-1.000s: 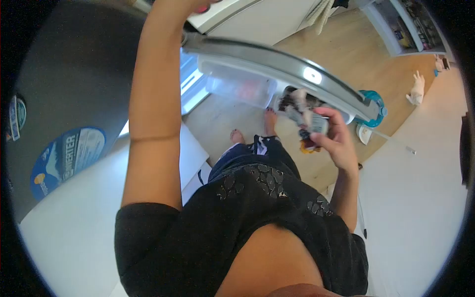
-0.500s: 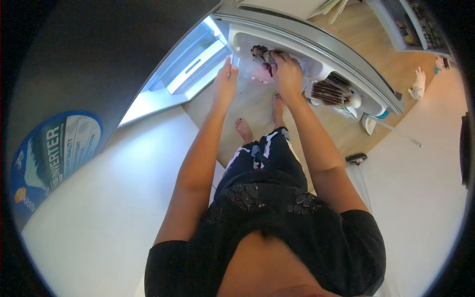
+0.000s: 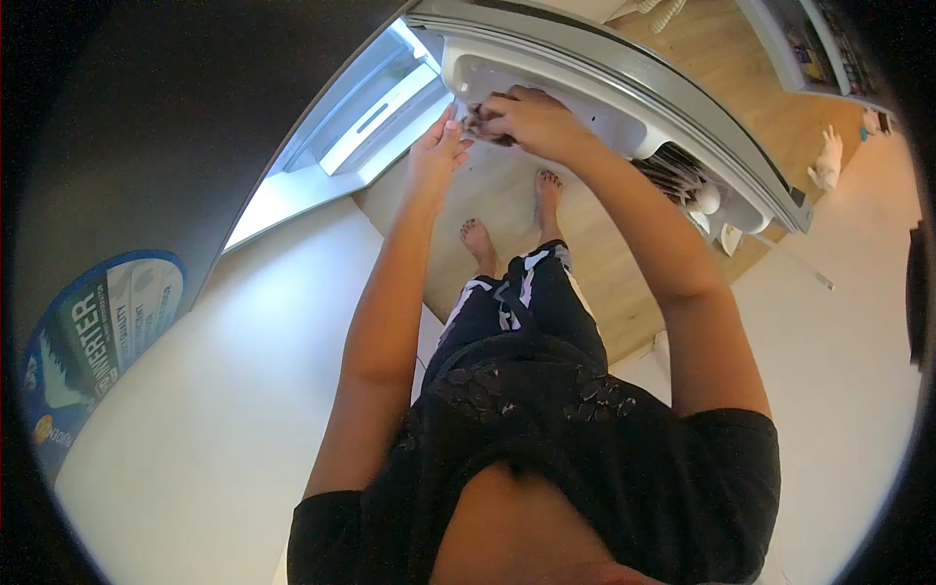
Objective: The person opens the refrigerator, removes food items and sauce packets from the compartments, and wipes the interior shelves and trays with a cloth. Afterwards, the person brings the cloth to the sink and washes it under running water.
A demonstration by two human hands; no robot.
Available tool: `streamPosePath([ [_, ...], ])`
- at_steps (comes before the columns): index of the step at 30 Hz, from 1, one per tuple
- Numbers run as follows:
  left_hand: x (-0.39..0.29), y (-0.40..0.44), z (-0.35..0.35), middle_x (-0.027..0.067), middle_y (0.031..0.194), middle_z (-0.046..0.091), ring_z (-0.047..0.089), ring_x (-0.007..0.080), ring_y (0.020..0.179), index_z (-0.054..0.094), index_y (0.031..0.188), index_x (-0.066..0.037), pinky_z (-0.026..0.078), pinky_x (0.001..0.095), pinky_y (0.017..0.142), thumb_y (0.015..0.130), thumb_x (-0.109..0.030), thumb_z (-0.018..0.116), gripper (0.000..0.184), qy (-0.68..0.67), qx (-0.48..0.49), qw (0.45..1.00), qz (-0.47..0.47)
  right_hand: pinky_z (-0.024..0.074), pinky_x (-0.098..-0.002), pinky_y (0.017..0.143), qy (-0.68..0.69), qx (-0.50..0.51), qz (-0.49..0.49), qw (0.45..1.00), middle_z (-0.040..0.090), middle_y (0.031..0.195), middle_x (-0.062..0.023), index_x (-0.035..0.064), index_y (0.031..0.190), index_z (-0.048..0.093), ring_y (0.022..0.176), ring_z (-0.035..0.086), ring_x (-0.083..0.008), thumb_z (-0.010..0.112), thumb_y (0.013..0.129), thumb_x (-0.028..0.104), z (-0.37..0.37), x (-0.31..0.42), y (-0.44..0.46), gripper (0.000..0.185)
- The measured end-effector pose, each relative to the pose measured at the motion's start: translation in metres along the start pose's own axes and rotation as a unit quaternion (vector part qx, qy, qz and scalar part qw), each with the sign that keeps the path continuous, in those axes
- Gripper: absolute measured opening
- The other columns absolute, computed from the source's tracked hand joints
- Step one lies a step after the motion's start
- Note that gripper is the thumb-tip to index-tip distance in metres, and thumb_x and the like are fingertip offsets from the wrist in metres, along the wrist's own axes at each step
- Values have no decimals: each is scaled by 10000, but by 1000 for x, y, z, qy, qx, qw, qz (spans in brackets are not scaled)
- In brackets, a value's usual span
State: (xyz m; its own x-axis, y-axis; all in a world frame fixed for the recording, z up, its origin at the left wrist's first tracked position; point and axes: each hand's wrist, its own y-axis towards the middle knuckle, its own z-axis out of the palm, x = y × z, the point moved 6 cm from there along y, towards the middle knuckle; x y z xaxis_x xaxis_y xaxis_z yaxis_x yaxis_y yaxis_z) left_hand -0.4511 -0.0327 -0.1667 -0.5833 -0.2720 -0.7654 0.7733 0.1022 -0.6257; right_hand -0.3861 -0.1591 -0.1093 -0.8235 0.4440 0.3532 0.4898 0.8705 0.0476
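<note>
My right hand (image 3: 531,119) is closed on a small crumpled packet (image 3: 478,125), dark with pale patches, in front of the door shelf of an open refrigerator. Fingers cover most of the packet. My left hand (image 3: 439,151) is just left of it, thumb and fingers drawn together at the packet's left side. What these fingers grip, if anything, cannot be made out. The white door shelf (image 3: 609,122) lies behind and right of my right hand.
Dark flat packets (image 3: 668,175) and a white round item (image 3: 707,199) sit further along the door. The lit refrigerator interior (image 3: 380,127) is at left, beside a dark panel with a blue label (image 3: 107,341). A white animal-shaped object (image 3: 828,158) lies on the floor.
My right hand has moved left with the dark packet, out of the door shelf and close to my left hand. The pinkish, see-through patch between the hands no longer shows.
</note>
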Motion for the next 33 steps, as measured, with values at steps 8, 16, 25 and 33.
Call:
streamPosePath([
  [8,-1,-4,2,93,1230,475,505,272,1139,275,1413,-125,395,360,954,942,-369,455,561,18,36,999,-21,464,-328,796,-67,-163,83,981,574,1009,23,143,861,641,898,543,-199,567,710,128,-32,19,-18,169],
  [16,13,5,1,77,1169,499,524,248,1096,204,1424,-110,399,344,929,956,-340,426,566,2,94,995,-36,449,-337,801,-227,-58,202,951,615,935,-69,55,828,661,973,536,-232,555,707,168,18,3,-8,196],
  [25,22,-8,2,86,1163,499,527,232,1092,191,1423,-90,394,323,929,961,-259,417,542,-12,108,994,-9,381,-345,805,-342,147,320,871,647,924,-115,32,903,634,1017,516,-239,502,787,199,5,0,-61,242],
  [33,34,-16,-4,114,1197,486,524,262,1115,82,1436,-64,384,353,962,946,-230,451,635,-20,126,992,9,429,-380,718,-307,118,291,898,648,807,-92,67,842,617,866,589,-250,538,786,218,1,5,-60,180],
])
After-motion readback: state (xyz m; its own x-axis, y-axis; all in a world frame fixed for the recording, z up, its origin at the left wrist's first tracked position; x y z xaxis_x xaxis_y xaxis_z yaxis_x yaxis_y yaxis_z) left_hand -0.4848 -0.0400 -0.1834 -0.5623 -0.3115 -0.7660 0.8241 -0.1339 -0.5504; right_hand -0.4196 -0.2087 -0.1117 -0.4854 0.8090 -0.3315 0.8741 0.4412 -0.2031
